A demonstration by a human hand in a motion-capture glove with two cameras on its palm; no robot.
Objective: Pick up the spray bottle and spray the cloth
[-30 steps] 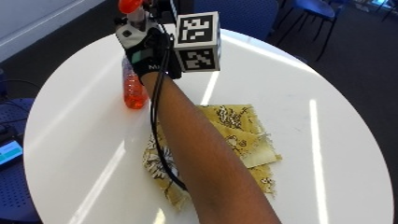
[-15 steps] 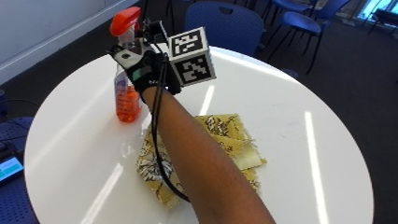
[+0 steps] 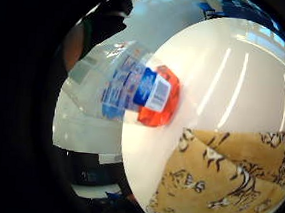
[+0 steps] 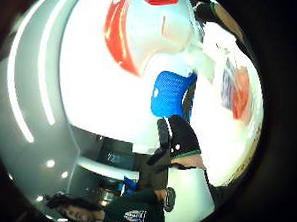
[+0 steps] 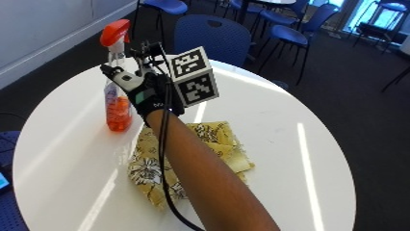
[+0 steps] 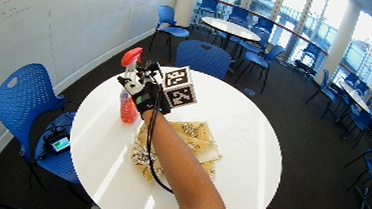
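Since a second ago the black-gloved right hand [image 5: 146, 91] has drawn back from the neck of the clear plastic spray bottle with orange liquid and an orange-red trigger head [image 5: 116, 77], and it now hovers just beside the bottle, above the table and not touching it. Its fingers [image 5: 114, 73] are spread and fairly straight, grasping nothing, while the bottle stands upright on the round white table [image 5: 307, 144], near the far-left edge as the outside view shows it. Beside the bottle, under the person's forearm, lies the crumpled mustard-yellow cloth with a dark and white floral print [image 5: 218, 144].
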